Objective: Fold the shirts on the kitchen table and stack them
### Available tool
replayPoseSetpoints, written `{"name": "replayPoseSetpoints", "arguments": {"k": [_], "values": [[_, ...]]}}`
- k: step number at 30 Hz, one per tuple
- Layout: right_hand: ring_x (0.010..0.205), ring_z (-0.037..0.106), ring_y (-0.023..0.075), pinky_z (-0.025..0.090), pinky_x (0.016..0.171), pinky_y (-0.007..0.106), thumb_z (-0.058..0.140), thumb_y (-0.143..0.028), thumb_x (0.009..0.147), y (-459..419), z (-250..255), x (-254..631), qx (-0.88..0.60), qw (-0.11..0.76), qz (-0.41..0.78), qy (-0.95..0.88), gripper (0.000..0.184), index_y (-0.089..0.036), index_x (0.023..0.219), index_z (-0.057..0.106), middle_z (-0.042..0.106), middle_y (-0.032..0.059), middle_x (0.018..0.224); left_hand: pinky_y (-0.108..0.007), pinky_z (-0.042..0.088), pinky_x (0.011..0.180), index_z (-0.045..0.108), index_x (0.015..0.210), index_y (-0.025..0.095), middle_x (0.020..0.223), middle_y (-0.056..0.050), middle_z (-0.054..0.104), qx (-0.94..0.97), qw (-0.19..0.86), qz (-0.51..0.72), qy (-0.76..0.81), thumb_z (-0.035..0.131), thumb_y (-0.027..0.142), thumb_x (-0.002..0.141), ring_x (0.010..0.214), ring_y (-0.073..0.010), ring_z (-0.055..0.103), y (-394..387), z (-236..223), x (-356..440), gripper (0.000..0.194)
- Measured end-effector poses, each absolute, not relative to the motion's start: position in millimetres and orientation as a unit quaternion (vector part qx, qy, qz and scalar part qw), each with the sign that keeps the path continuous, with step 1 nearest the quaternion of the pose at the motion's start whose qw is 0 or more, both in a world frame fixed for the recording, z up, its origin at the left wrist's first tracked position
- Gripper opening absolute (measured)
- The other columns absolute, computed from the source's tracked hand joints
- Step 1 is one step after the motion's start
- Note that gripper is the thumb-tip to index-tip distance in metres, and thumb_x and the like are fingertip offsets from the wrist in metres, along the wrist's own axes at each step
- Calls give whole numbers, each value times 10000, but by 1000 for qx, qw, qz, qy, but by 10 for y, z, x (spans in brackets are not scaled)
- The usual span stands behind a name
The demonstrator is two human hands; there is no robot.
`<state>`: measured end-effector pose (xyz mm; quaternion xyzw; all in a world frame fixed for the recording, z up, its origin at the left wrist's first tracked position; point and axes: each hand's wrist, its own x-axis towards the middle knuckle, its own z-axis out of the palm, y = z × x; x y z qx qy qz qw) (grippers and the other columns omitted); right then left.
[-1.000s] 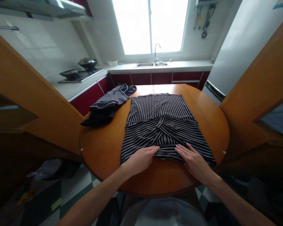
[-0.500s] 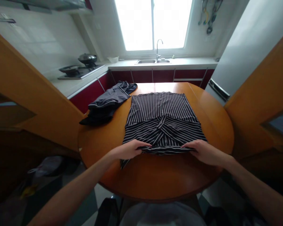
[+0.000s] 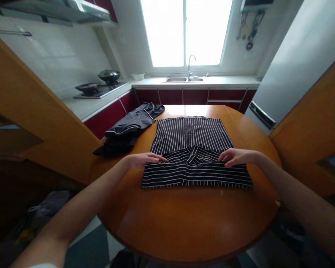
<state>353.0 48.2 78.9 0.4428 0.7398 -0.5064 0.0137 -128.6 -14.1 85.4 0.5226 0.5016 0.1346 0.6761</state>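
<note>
A black shirt with white stripes (image 3: 194, 136) lies spread on the round wooden table (image 3: 190, 219). Its near part is turned over into a flat band along the front, and the sleeves cross beneath that band. My left hand (image 3: 145, 159) rests at the left end of the band's upper edge, fingers stretched out. Over the right part of the same edge is my right hand (image 3: 234, 156), its fingers apart and pointing inward. Neither hand grips the cloth.
A pile of dark folded clothes (image 3: 131, 124) lies at the table's left edge. Beyond the table are a counter with a sink (image 3: 184, 79) and a stove (image 3: 103, 90) with pans. A fridge (image 3: 290, 70) stands at the right.
The shirt's near edge, pinched by both hands before, now lies folded away from me as a flat band. Both hands have let go and moved farther from me. The view has tilted slightly upward.
</note>
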Motion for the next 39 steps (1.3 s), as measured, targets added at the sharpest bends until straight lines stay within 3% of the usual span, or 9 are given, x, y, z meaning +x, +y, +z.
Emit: {"name": "replayPoseSetpoints", "arguments": {"k": [7,12,17,22,27,33,39], "values": [[955,716,294,582,861,390,811,-500,643,-3,409,4214,555,-236,-460,652,504,-187,1038,775,775,92,1011,-430,543,946,568,1413,190,1291,-179,674,495,640,286,512,844,526,714,1176,-349,650,-834,604,-1797,823],[841,731,314,601,777,434,778,-538,626,-333,13,4165,676,-405,-305,534,432,-188,879,756,779,132,900,-408,589,818,664,1270,171,1124,-132,748,496,465,353,643,867,578,616,1047,-341,700,-1015,375,-1556,797],[813,721,306,581,740,417,734,-556,666,-538,-116,3942,692,-435,-259,515,427,-171,851,741,773,134,865,-412,558,927,724,1122,150,1103,-116,759,516,406,405,636,848,572,634,1041,-314,706,-1016,240,-1318,657],[786,692,287,546,740,392,619,-541,780,-544,-28,3798,670,-453,-216,548,376,-177,806,711,752,120,827,-391,578,841,758,999,144,964,-89,777,529,393,423,622,804,602,689,930,-304,721,-996,251,-1268,555],[835,678,307,532,762,397,544,-593,852,-442,121,3748,668,-473,-200,539,429,-185,873,676,735,151,890,-362,584,761,776,933,142,868,-75,775,490,358,473,639,806,645,661,868,-296,716,-913,220,-1305,573],[842,675,307,532,772,395,526,-694,835,-30,199,3706,664,-491,-187,532,540,-177,905,667,727,168,903,-357,578,787,772,986,121,917,-89,778,471,349,524,618,818,641,656,878,-284,715,-594,260,-1393,618],[815,680,302,537,748,399,557,-634,821,600,291,3637,645,-502,-209,537,498,-162,930,676,729,168,892,-384,568,822,783,923,106,918,-117,777,482,327,547,601,828,704,572,901,-304,705,-52,385,-1427,694]]}}
